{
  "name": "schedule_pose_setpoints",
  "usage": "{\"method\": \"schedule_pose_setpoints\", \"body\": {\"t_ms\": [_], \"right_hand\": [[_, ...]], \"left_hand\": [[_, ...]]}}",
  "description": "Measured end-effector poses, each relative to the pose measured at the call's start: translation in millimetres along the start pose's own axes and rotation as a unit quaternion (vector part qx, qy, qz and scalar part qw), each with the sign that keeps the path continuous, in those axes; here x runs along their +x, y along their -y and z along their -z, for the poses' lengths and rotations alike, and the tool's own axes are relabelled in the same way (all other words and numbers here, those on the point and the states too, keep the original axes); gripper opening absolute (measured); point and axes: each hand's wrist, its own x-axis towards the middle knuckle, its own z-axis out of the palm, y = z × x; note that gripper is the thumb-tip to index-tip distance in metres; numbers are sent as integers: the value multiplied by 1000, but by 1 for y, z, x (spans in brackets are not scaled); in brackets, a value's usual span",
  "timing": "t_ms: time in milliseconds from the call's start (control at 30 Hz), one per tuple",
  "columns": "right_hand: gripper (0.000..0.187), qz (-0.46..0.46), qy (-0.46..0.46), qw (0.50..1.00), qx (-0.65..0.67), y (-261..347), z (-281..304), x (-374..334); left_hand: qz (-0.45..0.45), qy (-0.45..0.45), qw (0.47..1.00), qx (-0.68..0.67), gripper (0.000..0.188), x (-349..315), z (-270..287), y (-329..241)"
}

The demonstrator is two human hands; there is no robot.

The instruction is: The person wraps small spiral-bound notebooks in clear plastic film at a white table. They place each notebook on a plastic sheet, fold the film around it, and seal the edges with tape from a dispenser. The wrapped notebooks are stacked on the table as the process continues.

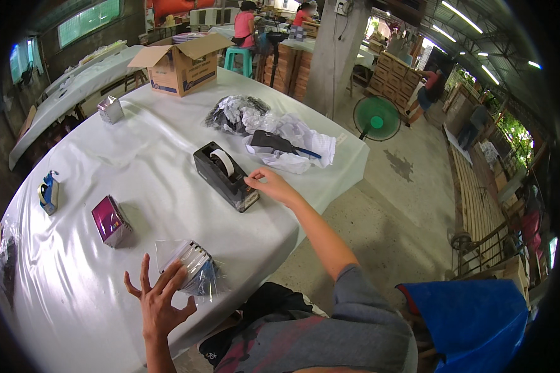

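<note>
My left hand point(158, 297) has its fingers spread, and the fingertips rest on a small stack point(196, 267) in loose clear plastic film near the table's front edge. At the black tape dispenser point(225, 180), which carries a white roll, my right hand point(270, 185) is closed in a pinch at the right side. Whatever sits between thumb and finger is too small to make out. Left of the wrapped stack stands a wrapped pack with a purple top point(111, 222). Farther left lies a small blue tape dispenser point(48, 193).
A white sheet covers the table point(149, 161). An open cardboard box point(183, 65) and a small silvery pack point(111, 110) stand at the back. Crumpled plastic bags point(292, 137) with a black flat tool point(274, 142) lie beyond the dispenser. A green fan point(378, 120) stands right; people work farther off.
</note>
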Motion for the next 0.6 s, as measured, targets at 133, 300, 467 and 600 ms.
{"method": "schedule_pose_setpoints", "body": {"t_ms": [133,300,467,600], "right_hand": [[41,-32,86,996,-8,6,-3,13],[26,-185,124,969,111,15,-1,18],[25,-206,131,932,268,5,-2,11],[28,-207,102,912,339,22,2,1]], "left_hand": [[3,2,1000,4,58,0,1,-2],[13,11,1000,20,61,-1,1,0],[15,13,1000,17,61,0,1,0],[15,9,1000,16,59,-2,0,2]]}}
